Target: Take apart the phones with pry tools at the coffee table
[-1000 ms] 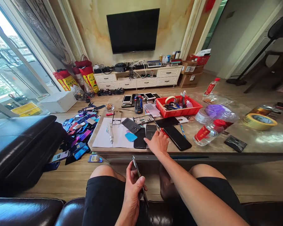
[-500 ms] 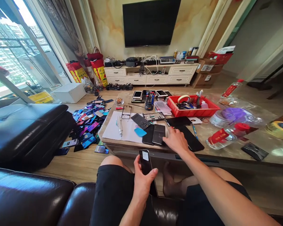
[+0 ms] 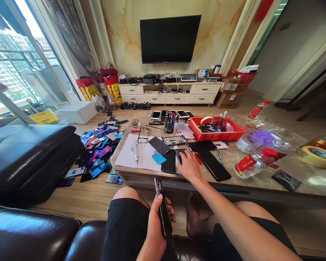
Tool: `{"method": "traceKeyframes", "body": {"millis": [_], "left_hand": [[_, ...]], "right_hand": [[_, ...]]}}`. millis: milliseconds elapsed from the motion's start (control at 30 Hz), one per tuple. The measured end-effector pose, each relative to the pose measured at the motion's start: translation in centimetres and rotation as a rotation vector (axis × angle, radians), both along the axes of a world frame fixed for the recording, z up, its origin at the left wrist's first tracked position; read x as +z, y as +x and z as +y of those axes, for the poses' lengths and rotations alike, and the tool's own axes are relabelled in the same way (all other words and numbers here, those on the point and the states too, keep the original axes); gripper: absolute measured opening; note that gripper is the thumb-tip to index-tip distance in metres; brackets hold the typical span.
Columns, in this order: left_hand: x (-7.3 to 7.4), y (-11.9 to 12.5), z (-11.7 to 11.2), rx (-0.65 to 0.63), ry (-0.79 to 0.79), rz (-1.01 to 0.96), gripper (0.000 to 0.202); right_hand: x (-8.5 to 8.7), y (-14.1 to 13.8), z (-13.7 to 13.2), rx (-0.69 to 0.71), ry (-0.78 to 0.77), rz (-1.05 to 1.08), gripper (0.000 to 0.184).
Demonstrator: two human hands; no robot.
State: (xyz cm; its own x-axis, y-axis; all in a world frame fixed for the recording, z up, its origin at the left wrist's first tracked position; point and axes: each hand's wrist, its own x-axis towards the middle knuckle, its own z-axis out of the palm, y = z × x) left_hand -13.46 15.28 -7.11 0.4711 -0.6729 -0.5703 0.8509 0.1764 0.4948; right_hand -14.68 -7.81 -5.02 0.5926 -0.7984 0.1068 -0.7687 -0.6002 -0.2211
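Observation:
My left hand [image 3: 155, 226] is wrapped round a black phone [image 3: 162, 208], held nearly edge-on above my lap. My right hand [image 3: 188, 166] reaches onto the low table [image 3: 260, 172] and lies palm down on a dark grey phone back [image 3: 180, 155], covering most of it. Whether its fingers grip that piece I cannot tell. Next to that hand lie a black phone [image 3: 170, 162], a blue pick [image 3: 159, 158], another black phone [image 3: 213, 165] and a white sheet [image 3: 142, 156] with a pen-like tool [image 3: 136, 153].
A red tray [image 3: 216, 131] of tools, a screwdriver stand [image 3: 168, 124], stacked phones [image 3: 170, 114], water bottles [image 3: 256, 158] and a yellow tape roll [image 3: 316, 156] crowd the table. Several phone backs [image 3: 97, 150] litter the floor on the left. A black leather sofa [image 3: 24, 159] borders the left side.
My left hand turned the phone from its flat back to nearly edge-on. My right hand slid left from beside the grey phone back to on top of it.

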Motion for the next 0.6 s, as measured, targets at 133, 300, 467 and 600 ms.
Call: {"method": "traceKeyframes", "body": {"millis": [133,300,467,600], "left_hand": [[0.3,0.1,-0.2,-0.032,-0.156,0.001,0.046],[1.1,0.9,0.2,-0.022,-0.248,-0.017,0.044],[1.4,1.7,0.1,-0.008,-0.257,0.003,0.047],[1.2,1.4,0.2,-0.127,-0.238,-0.029,0.050]], "right_hand": [[1.3,4.9,-0.7,-0.065,0.059,-0.083,0.045],[1.0,9.3,-1.7,-0.216,0.174,-0.188,0.047],[2.6,8.2,-3.4,-0.224,0.330,-0.445,0.031],[5.9,1.8,-3.3,-0.188,0.373,-0.721,0.046]]}}
